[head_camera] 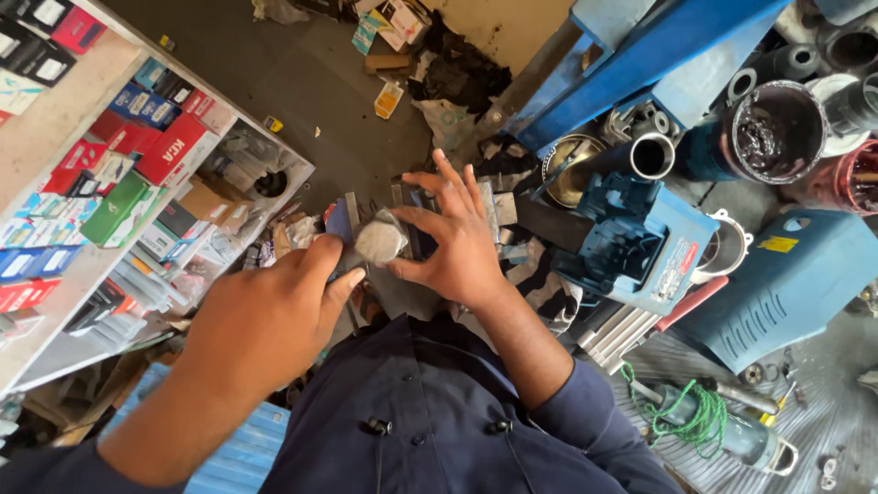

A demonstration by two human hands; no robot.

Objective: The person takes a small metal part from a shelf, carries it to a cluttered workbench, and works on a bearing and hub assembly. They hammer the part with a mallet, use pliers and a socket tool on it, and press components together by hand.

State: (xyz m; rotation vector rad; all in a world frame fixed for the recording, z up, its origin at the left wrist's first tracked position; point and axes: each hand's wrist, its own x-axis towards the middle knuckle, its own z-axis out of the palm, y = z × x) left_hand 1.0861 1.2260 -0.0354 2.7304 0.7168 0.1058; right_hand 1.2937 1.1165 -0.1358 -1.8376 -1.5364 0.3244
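Item in hand: one small grey lump (380,241), rounded, dull and rough-looking, perhaps wrapped or coated in grey grit; you cannot tell from here what it is made of. It sits in front of your chest, above the dark floor (302,82), between your two hands.

Your right hand (457,242): fingers spread and curved, the thumb and forefinger tips touching the lump's right side in a loose pinch.

Your left hand (265,320): fingers pressed together, thumb laid along the top, closed on a flat dark metal piece (346,229) that stands just beside the lump's left side. Whether the lump rests on that piece is hidden by your fingers.

Progress, as a judgement: the lump is picked up and brought against the metal piece, so the gathering looks done; the lump's surface shows no clean or finished face, so the working of it seems hardly begun.

Surroundings:
- Shelf (101,265) at your left, stacked with small red, blue and green boxes (155,137).
- Blue machine housing (640,242) at your right, near your right hand.
- Steel pipe (640,157) lying over the housing.
- Round tin of dark grease (776,131) toward the top right corner.
- Green cord (690,413) coiled on a tool at the lower right.
- Scraps of paper and card (389,96) on the floor.
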